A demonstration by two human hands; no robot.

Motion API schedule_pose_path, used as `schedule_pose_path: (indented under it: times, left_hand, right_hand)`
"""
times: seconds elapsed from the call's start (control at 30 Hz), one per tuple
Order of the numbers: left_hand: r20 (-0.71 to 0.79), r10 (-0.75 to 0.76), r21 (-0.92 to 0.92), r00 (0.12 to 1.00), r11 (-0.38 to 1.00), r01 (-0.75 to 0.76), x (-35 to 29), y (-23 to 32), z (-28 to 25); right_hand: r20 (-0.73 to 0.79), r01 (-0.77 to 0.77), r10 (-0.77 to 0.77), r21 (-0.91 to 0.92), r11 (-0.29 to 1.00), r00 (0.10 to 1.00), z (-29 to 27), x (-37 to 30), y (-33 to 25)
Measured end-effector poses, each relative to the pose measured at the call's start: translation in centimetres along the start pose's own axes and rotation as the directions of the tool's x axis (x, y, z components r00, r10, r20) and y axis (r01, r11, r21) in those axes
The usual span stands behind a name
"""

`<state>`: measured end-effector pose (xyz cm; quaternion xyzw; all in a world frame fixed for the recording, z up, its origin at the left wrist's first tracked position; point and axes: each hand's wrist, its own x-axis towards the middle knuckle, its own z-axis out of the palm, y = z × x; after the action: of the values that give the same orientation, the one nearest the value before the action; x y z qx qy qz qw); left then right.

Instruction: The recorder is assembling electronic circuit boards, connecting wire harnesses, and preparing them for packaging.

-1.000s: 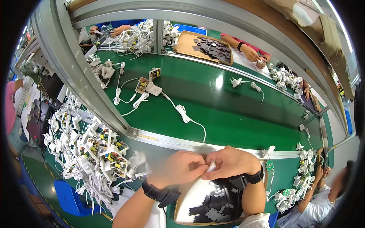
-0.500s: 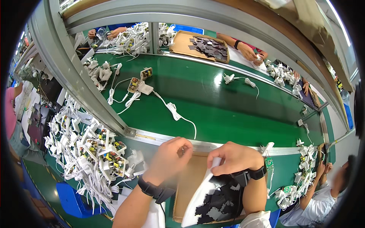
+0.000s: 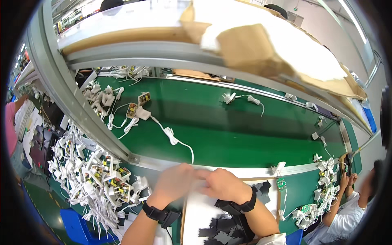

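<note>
My left hand [image 3: 172, 184] is smeared by motion over the upper left corner of a white sheet [image 3: 196, 220], and its fingers do not show clearly. Beside it, my right hand [image 3: 228, 185] is closed, its fingertips meeting the left hand's. Whatever may be between them is hidden. Below lies the white sheet in a shallow cardboard tray [image 3: 279, 200]. Black and grey flat pieces [image 3: 222, 228] are scattered on the sheet near my right wrist, with more grey pieces [image 3: 263, 190] by the tray's far right corner. Both wrists wear black straps.
Left of me is a heap of white adapters [image 3: 96, 175] with cables and bare circuit boards. A green conveyor [image 3: 228, 134] beyond the metal rail carries several adapters. An overhead shelf bears torn cardboard [image 3: 253, 45]. At the right sit more adapters [image 3: 326, 179] and a co-worker [image 3: 351, 216].
The white sheet, which my right hand held up by its edge, now lies flat in the tray. My right hand has moved left to meet my left hand. The view has tilted up.
</note>
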<state>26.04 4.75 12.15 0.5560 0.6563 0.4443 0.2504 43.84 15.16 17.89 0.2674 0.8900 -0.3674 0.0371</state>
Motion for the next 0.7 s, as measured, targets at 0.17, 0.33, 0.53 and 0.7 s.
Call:
schedule_pose_path:
  times: [0.17, 0.33, 0.53, 0.7]
  left_hand:
    - [0.017, 0.098, 0.067, 0.995, 0.993, -0.099, 0.2, 0.1, 0.0]
    - [0.134, -0.072, 0.086, 0.988, 0.994, 0.061, 0.2, -0.1, 0.4]
    - [0.198, -0.092, 0.109, 0.976, 0.992, 0.071, 0.1, 0.8, -0.1]
    - [0.238, -0.105, 0.229, 0.965, 0.972, 0.050, 0.2, 0.9, 0.3]
  right_hand:
    - [-0.114, 0.063, -0.065, -0.023, 0.998, 0.991, -0.1, -0.6, 0.6]
    - [-0.200, 0.066, -0.088, -0.112, 0.991, 0.976, 1.3, 0.4, 1.3]
    - [-0.245, -0.035, -0.019, -0.214, 0.976, 0.969, 2.5, 0.9, 1.2]
    - [-0.222, -0.079, 0.029, -0.219, 0.972, 0.975, 2.3, 0.4, 0.8]
